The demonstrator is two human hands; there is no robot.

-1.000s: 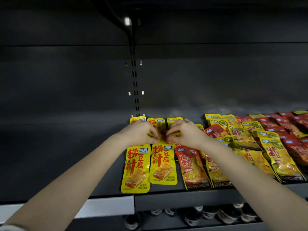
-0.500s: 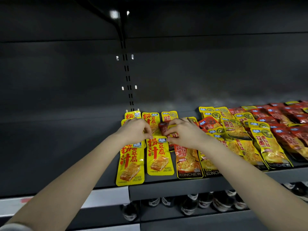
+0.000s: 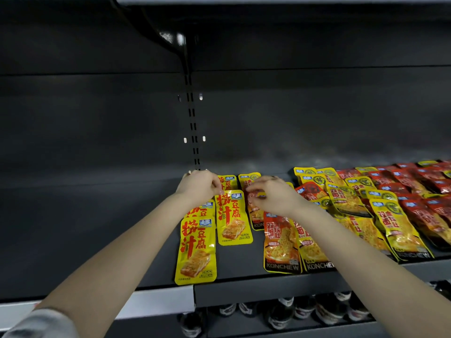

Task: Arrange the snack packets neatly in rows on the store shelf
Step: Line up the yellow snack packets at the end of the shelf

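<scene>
Yellow tofu snack packets lie on the dark shelf (image 3: 244, 276). One yellow packet (image 3: 196, 250) lies at the front edge. My left hand (image 3: 199, 185) pinches the top of a second yellow packet (image 3: 233, 218), which sits further back. My right hand (image 3: 271, 196) has its fingers curled on the top of an orange packet (image 3: 256, 215) just right of it. Two orange KONCHEW packets (image 3: 280, 242) lie side by side at the front, partly under my right forearm. More yellow packets show behind my hands.
A loose, overlapping heap of yellow and red packets (image 3: 390, 198) covers the shelf's right side. The shelf's left part (image 3: 85, 228) is bare. A slotted upright (image 3: 192, 123) runs up the back wall. Bottles (image 3: 305, 311) stand on the shelf below.
The second yellow packet has slid back from the front edge with my left hand on its top. My right hand shifted slightly right onto the orange packet.
</scene>
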